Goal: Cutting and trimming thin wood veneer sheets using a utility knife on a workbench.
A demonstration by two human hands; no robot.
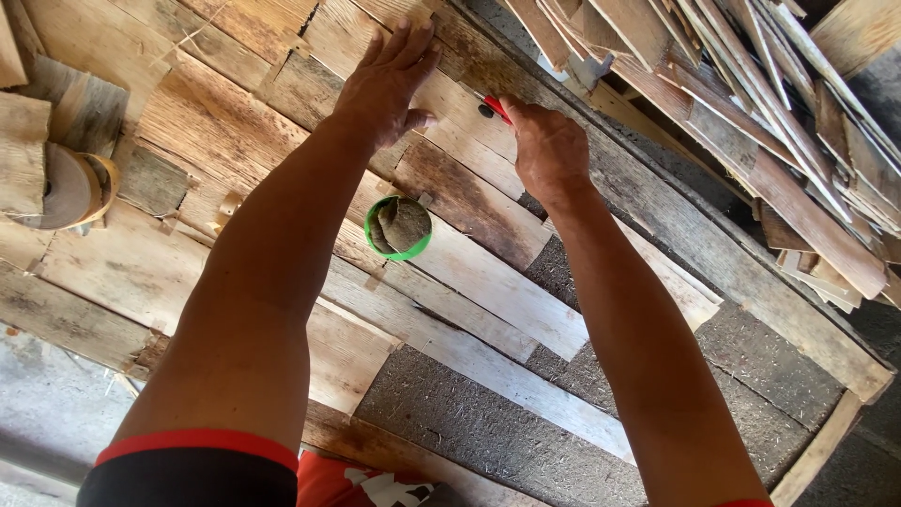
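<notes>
The left hand lies flat, fingers spread and released, pressing down on a pale, weathered strip of thin wood veneer at the far middle of the work surface. The right hand is clenched around a small red-handled cutting tool, whose tip meets the same strip just right of the left thumb.

The strip is 1 of many overlapping veneer pieces laid across a grey fibrous board, which shows bare at the near right. Such veneer looks light, stiff along the grain but brittle and splintery, so it likely cracks if bent; holding it flat under an open palm close to the cut seems the safest place to bear on it.

Counted: 2 hands, 1 red tool, 1 round green-rimmed container holding a brownish lump between the forearms, and 1 roll of tan tape at the far left. A loose heap of narrow wood offcuts lies at the far right, too many to count.
</notes>
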